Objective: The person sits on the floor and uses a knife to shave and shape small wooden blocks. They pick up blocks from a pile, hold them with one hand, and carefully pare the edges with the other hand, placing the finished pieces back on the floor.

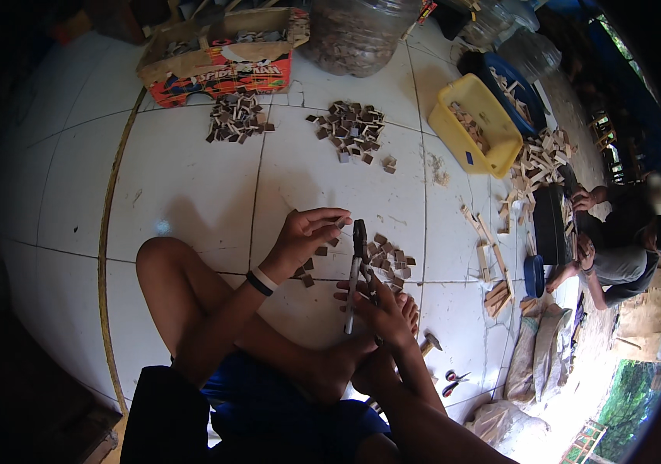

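My left hand [303, 240] is raised over the floor, thumb and fingers pinching a small dark square piece [340, 222]. Just right of it, my right hand [383, 315] grips pliers [360, 243] with a black head and silver handles. The head points away from me and lies close to the piece, apart from my left fingertips. Beneath the hands, a loose group of small brown squares [392, 261] lies on the tiles, and a few more squares [305, 272] lie by my left wrist.
Two piles of small pieces [239, 117] [350, 127] lie farther off, before a red cardboard box [222, 73]. A yellow tub [477, 127] and wood offcuts [543, 158] stand right. Another person [616, 240] sits at far right. A hammer [429, 342] and scissors [454, 382] lie near my foot.
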The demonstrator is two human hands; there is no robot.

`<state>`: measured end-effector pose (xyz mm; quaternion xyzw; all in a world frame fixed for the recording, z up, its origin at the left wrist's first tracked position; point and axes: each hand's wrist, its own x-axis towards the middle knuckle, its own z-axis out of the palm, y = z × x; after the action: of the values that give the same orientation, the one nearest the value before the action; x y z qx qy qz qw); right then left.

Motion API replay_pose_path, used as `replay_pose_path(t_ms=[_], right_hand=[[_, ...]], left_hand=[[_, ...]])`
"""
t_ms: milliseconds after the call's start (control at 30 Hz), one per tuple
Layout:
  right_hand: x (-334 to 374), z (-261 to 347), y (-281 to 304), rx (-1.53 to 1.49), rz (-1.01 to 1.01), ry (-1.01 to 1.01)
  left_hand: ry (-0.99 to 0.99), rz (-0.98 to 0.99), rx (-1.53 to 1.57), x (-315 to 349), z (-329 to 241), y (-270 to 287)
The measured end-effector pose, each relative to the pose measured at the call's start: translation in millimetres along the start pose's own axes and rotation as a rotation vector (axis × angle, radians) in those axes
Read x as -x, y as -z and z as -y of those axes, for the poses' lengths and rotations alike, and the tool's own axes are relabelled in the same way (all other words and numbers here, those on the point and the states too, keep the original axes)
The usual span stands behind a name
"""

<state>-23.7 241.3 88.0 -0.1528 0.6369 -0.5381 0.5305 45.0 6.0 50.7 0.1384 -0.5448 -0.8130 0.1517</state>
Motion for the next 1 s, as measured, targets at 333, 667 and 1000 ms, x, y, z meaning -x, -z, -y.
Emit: replay_pose_path(t_ms=[333,667,1000], right_hand=[[2.5,3.5,-1.0,-0.041,0.077,-0.036],[3.7,7.6,-3.7,-0.095,0.067,-0.065],[2.4,11.7,-9.9,0.046,0.004,-0.065]], left_hand=[[-0.055,0.014,-0.074,2.4,-0.5,-2.8],[-0.009,-0.011,-0.081,3.1,-1.7,-1.8],[0.009,-0.016,-0.093,4.8,-3.2,0.7]])
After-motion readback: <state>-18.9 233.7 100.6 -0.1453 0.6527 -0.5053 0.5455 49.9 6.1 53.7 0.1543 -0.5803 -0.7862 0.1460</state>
